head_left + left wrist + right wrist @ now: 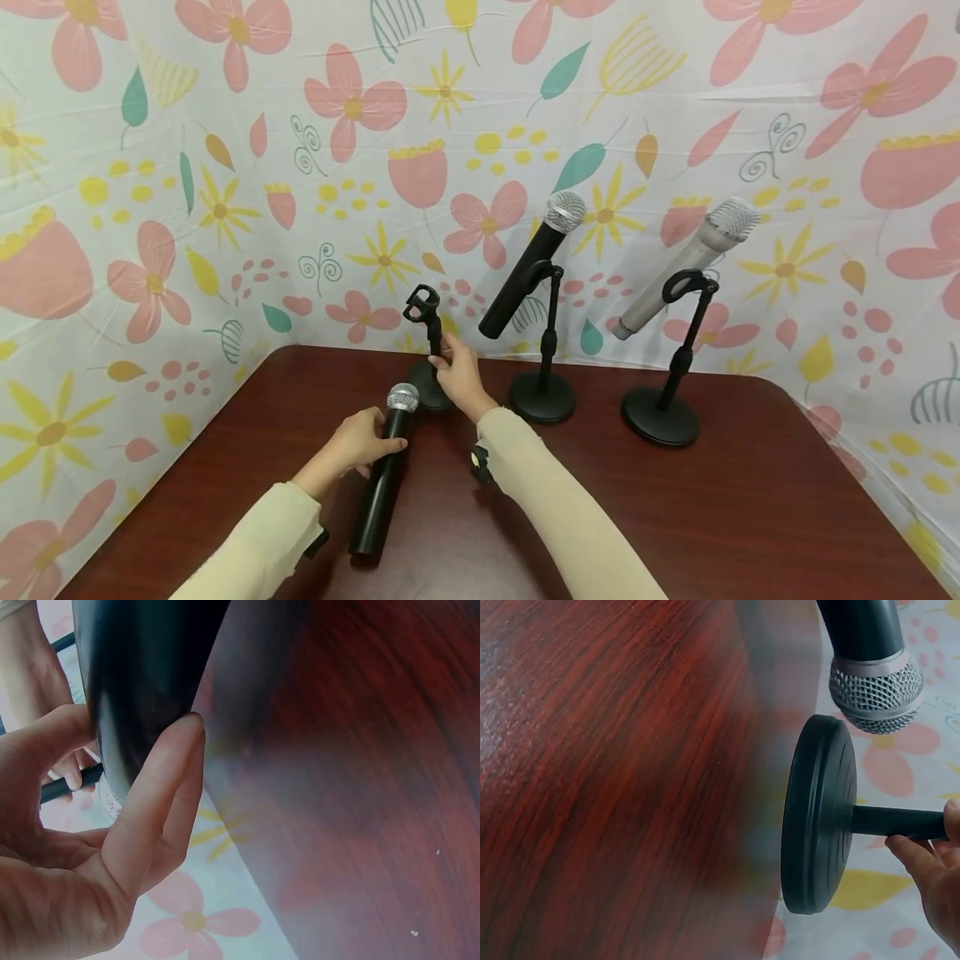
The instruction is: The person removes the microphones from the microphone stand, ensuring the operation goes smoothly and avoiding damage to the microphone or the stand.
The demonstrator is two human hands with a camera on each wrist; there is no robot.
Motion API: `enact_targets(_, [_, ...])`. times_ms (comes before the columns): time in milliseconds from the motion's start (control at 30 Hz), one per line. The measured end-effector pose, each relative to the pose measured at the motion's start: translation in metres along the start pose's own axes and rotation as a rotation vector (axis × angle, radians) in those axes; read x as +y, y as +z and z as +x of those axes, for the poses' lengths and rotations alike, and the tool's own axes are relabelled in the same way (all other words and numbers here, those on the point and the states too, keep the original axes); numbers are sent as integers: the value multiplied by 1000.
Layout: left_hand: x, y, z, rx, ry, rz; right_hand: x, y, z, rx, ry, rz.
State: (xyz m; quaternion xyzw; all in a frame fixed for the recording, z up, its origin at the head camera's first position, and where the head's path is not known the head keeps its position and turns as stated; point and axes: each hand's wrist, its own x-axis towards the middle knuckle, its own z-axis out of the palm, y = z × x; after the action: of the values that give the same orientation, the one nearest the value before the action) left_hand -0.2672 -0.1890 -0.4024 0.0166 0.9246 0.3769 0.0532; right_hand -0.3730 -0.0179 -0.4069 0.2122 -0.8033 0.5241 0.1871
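Note:
My left hand (362, 440) grips a black microphone (384, 492) by its handle, thumb over the top and fingers on the far side. Its silver mesh head points away from me, toward the back of the table. In the left wrist view the fingers (161, 780) curl about the dark handle (142, 667). My right hand (461, 379) pinches the pole of a small black microphone stand (423, 308), whose clip on top holds nothing. From the right wrist view, the stand's round base (821, 817) shows beside the microphone's mesh head (877, 694).
Two more stands stand to the right on the dark red wooden table (585, 508). One carries a black microphone (525, 279), the other a silver microphone (678, 275), both tilted. A flower-patterned cloth (480, 108) hangs behind and along the sides.

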Motion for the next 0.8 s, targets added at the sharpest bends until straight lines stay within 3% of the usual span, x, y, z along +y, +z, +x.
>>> enact_targets(433, [-3,10,0,-51,-38,35,9,11,5,32,-10,20])
enact_targets(800, [-5,12,0,-78,-52,56,14,15,4,9,49,14])
